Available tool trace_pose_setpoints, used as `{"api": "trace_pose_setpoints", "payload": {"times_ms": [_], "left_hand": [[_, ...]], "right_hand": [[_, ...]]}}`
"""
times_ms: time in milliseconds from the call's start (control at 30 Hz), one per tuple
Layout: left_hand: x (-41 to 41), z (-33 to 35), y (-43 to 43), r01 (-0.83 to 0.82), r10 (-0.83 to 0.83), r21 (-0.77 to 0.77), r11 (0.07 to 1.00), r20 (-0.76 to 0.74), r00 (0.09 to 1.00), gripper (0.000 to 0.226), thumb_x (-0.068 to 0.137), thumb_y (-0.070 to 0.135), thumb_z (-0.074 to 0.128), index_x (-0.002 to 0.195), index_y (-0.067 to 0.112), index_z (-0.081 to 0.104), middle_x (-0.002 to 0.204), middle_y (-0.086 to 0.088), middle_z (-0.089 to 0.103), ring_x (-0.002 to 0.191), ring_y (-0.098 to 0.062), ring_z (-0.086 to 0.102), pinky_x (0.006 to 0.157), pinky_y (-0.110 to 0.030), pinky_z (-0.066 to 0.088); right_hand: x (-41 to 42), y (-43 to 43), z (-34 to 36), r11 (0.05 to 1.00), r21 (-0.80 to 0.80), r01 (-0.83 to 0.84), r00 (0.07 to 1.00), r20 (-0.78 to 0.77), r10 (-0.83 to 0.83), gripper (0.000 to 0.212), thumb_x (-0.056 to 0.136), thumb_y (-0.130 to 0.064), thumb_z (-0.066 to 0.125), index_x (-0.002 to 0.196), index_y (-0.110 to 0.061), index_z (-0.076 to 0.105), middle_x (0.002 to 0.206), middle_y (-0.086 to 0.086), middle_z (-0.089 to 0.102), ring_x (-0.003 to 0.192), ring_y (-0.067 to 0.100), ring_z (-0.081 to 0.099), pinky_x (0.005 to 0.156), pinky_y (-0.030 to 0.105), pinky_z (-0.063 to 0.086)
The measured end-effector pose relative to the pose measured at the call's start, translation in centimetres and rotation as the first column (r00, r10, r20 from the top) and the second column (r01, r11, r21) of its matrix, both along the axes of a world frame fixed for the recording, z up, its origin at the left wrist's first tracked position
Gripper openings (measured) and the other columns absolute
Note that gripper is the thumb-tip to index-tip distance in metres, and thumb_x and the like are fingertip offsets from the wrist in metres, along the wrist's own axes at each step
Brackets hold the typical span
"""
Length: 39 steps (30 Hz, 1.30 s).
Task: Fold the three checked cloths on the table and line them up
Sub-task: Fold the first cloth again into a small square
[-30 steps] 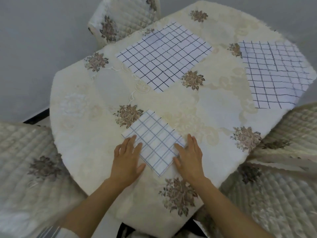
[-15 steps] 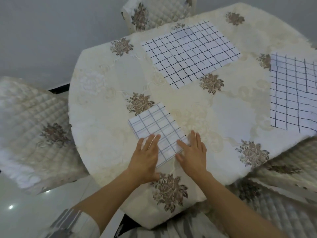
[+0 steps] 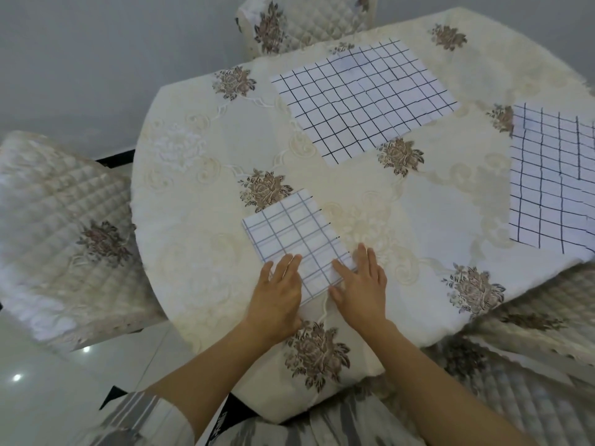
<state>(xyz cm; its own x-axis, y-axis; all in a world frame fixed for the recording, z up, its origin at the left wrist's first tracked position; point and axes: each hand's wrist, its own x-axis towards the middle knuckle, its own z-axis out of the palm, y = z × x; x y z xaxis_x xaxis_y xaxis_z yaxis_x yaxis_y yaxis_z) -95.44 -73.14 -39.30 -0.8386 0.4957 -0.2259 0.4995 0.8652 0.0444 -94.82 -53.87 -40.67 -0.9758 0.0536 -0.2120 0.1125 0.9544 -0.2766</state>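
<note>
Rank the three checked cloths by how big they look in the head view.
1. Far spread cloth: largest showing.
2. Right spread cloth: cut off by the picture's edge, so it may equal the first.
3. Near folded cloth: smallest, though closest to the camera.

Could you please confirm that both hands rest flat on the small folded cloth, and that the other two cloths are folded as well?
Not quite. The head view shows the left hand and right hand flat on the folded cloth, but the far cloth and the cloth on the right lie spread open, not folded.
</note>
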Motion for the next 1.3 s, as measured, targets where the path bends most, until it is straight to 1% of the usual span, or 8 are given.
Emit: {"api": "trace_pose_setpoints", "payload": {"times_ms": [100, 233, 333, 433, 733, 933, 1200, 1300], "left_hand": [[-0.3, 0.1, -0.4, 0.000, 0.000, 0.017, 1.000, -0.039, 0.999, 0.069, 0.059, 0.042, 0.079, 0.115, 0.004, 0.062, 0.151, -0.015, 0.039, 0.141, -0.032, 0.030, 0.112, -0.053, 0.029], [-0.4, -0.4, -1.3, 0.025, -0.008, 0.148, 0.989, -0.109, 0.994, 0.034, 0.056, 0.030, 0.077, 0.084, 0.012, 0.069, 0.138, -0.012, 0.054, 0.131, -0.031, 0.042, 0.105, -0.050, 0.035], [-0.7, -0.7, -1.5, -0.036, 0.076, 0.289, 0.957, -0.128, 0.989, 0.018, 0.060, 0.017, 0.076, 0.075, 0.016, 0.065, 0.130, -0.009, 0.060, 0.126, -0.030, 0.049, 0.099, -0.047, 0.038], [-1.0, -0.4, -1.8, -0.099, 0.155, 0.395, 0.913, -0.114, 0.981, 0.011, 0.070, 0.016, 0.075, 0.069, 0.020, 0.065, 0.127, -0.004, 0.061, 0.125, -0.027, 0.049, 0.095, -0.044, 0.038], [-0.6, -0.2, -6.5, -0.289, 0.327, 0.638, 0.714, 0.062, 0.943, 0.003, 0.078, 0.028, 0.067, 0.078, 0.026, 0.070, 0.129, 0.005, 0.058, 0.128, -0.019, 0.044, 0.087, -0.042, 0.038], [-0.2, -0.8, -10.2, -0.365, 0.347, 0.707, 0.606, 0.178, 0.921, 0.018, 0.080, 0.045, 0.064, 0.081, 0.030, 0.073, 0.136, 0.010, 0.054, 0.131, -0.017, 0.038, 0.099, -0.050, 0.037], [0.0, -1.0, -11.7, -0.377, 0.357, 0.733, 0.566, 0.194, 0.914, 0.018, 0.079, 0.047, 0.067, 0.083, 0.031, 0.072, 0.138, 0.008, 0.052, 0.132, -0.020, 0.039, 0.100, -0.053, 0.036], [-0.5, -1.4, -12.0, -0.324, 0.317, 0.697, 0.640, 0.144, 0.937, 0.029, 0.075, 0.053, 0.069, 0.094, 0.031, 0.069, 0.140, 0.004, 0.050, 0.130, -0.023, 0.040, 0.094, -0.049, 0.039]], "right_hand": [[0.0, 0.1, 0.0, 1.000, -0.011, -0.009, 1.000, -0.008, 0.009, 0.052, 0.085, -0.036, 0.067, 0.134, -0.029, 0.053, 0.161, 0.018, 0.011, 0.148, 0.038, 0.004, 0.114, 0.053, 0.016], [-0.3, 0.0, 0.0, 1.000, -0.009, -0.020, 1.000, -0.020, 0.020, 0.050, 0.084, -0.034, 0.066, 0.133, -0.026, 0.055, 0.161, 0.019, 0.009, 0.148, 0.036, 0.003, 0.116, 0.051, 0.013], [-0.6, 0.4, -0.2, 0.999, -0.015, -0.051, 0.998, -0.038, 0.050, 0.049, 0.082, -0.032, 0.067, 0.129, -0.025, 0.057, 0.161, 0.018, 0.009, 0.149, 0.036, 0.002, 0.115, 0.052, 0.014], [-0.6, 0.7, -0.3, 0.998, -0.022, -0.056, 0.998, -0.039, 0.055, 0.051, 0.081, -0.029, 0.066, 0.131, -0.026, 0.055, 0.161, 0.018, 0.008, 0.149, 0.035, 0.000, 0.115, 0.053, 0.015], [-1.2, 0.5, -0.9, 0.988, -0.127, -0.092, 0.994, -0.071, 0.084, 0.058, 0.079, -0.031, 0.075, 0.133, -0.035, 0.053, 0.161, 0.011, 0.015, 0.149, 0.027, 0.004, 0.114, 0.052, 0.018], [-1.9, -0.4, -0.9, 0.966, -0.182, -0.185, 0.981, -0.084, 0.173, 0.063, 0.075, -0.022, 0.080, 0.134, -0.027, 0.056, 0.160, 0.014, 0.019, 0.149, 0.032, 0.009, 0.111, 0.056, 0.020], [-3.0, -1.2, -2.2, 0.971, -0.151, -0.184, 0.979, -0.118, 0.167, 0.056, 0.075, -0.002, 0.078, 0.121, -0.033, 0.067, 0.155, 0.017, 0.032, 0.145, 0.034, 0.023, 0.107, 0.052, 0.028], [-3.1, -1.5, -2.2, 0.974, -0.183, -0.136, 0.981, -0.164, 0.107, 0.043, 0.081, -0.004, 0.075, 0.114, -0.031, 0.071, 0.151, 0.017, 0.038, 0.142, 0.036, 0.030, 0.106, 0.053, 0.029]]}}
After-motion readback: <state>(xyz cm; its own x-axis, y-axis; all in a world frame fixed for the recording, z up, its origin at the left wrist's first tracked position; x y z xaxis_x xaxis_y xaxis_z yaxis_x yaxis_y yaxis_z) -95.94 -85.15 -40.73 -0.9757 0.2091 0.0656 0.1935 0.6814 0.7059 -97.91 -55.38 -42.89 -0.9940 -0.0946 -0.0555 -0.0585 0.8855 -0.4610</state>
